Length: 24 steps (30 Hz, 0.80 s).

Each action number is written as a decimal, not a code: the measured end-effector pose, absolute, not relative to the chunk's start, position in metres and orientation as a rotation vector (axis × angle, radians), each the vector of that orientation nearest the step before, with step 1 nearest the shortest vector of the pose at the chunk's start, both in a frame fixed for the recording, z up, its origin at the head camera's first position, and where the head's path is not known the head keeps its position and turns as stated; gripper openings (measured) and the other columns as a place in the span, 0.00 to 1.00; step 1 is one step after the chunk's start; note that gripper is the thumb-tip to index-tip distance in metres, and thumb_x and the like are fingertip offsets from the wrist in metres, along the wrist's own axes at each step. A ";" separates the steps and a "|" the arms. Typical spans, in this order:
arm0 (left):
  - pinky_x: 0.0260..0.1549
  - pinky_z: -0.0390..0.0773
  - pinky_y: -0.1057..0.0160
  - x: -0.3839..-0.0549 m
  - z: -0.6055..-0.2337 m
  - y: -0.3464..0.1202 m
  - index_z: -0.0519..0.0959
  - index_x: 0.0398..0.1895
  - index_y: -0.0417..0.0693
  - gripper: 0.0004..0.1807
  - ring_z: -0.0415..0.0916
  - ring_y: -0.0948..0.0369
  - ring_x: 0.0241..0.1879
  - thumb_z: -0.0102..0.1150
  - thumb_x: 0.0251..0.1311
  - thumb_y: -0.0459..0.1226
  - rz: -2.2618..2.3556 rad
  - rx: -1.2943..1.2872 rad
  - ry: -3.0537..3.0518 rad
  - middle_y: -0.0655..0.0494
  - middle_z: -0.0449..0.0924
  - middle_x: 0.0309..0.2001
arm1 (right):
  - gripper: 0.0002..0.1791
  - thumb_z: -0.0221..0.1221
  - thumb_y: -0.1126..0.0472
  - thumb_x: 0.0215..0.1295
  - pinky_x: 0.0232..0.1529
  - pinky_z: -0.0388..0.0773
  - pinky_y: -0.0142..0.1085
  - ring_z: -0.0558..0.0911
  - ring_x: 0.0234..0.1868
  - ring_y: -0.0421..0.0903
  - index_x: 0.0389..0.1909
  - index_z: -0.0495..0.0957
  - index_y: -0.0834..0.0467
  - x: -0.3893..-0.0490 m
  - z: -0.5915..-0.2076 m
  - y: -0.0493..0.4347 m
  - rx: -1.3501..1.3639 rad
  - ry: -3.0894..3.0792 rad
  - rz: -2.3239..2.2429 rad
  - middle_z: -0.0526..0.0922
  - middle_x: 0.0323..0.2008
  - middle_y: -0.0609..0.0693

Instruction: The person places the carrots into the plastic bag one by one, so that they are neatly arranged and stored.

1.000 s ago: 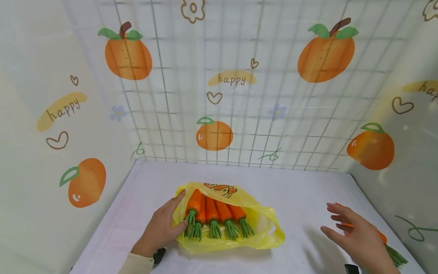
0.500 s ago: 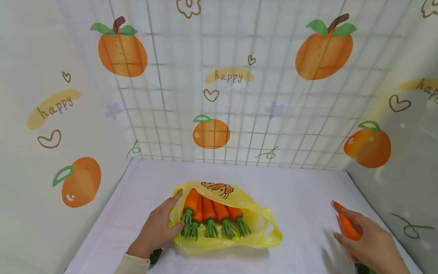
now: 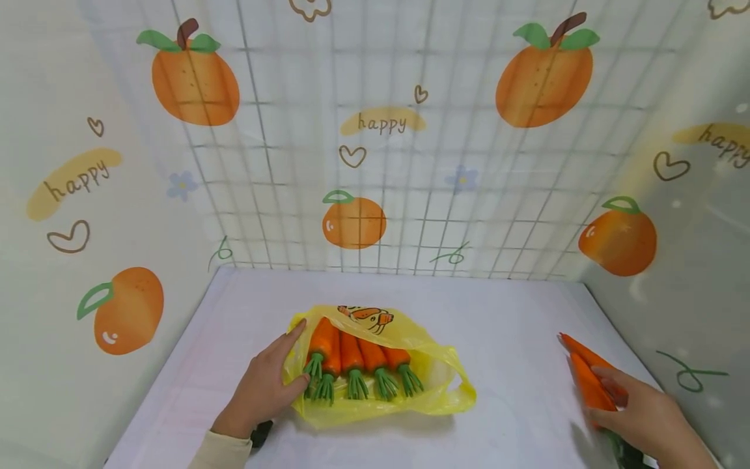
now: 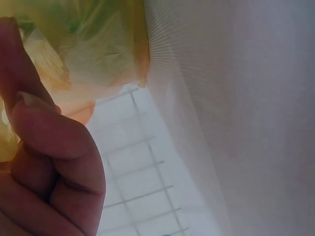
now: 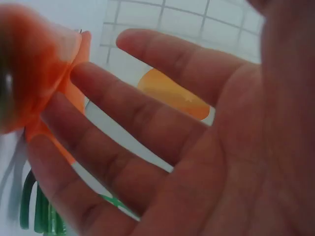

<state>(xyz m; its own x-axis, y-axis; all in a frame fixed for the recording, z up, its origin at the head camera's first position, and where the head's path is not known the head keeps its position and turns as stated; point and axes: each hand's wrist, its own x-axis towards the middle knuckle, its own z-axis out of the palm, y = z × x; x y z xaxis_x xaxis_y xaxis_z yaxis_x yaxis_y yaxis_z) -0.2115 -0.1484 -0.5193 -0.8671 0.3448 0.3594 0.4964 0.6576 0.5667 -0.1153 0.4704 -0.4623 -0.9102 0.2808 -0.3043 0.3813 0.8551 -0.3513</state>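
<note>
A yellow plastic bag [image 3: 433,397] lies on the table with its mouth toward me. Inside it several orange toy carrots [image 3: 351,355] lie side by side, green tops facing me. My left hand [image 3: 258,391] grips the bag's left edge, thumb at the mouth and fingers along the outside. At the right, my right hand [image 3: 650,417] holds a carrot [image 3: 588,384] between thumb and fingers. Another carrot [image 3: 586,348] lies just behind it, partly hidden by the hand. In the right wrist view the fingertips [image 5: 81,71] reach the side of the near carrot [image 5: 39,64].
The white tabletop [image 3: 504,326] runs back to a wall curtain [image 3: 498,215] printed with oranges over a wire grid. Side curtains [image 3: 703,260] close in at left and right. A dark wrist-worn device [image 3: 262,435] shows beneath the left wrist.
My right hand has come down from above the right side of the table and taken hold of a carrot. The left hand keeps its grip on the bag; the head view shifted slightly.
</note>
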 end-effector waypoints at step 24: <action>0.58 0.71 0.43 -0.211 -0.517 -0.147 0.52 0.79 0.67 0.51 0.66 0.56 0.67 0.65 0.52 0.43 -1.011 -0.679 -2.625 0.66 0.61 0.72 | 0.57 0.72 0.30 0.40 0.35 0.80 0.47 0.79 0.42 0.54 0.66 0.71 0.64 -0.119 -0.477 0.473 0.541 2.765 -0.707 0.78 0.51 0.67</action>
<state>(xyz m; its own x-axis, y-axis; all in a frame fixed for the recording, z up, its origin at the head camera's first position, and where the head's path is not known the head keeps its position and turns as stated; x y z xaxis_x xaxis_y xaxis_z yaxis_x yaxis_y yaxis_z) -0.2111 -0.1471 -0.5165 -0.8610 0.3330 0.3843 0.5048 0.6510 0.5668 -0.1194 0.4732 -0.4771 -0.9036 0.2924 -0.3130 0.4068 0.8147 -0.4133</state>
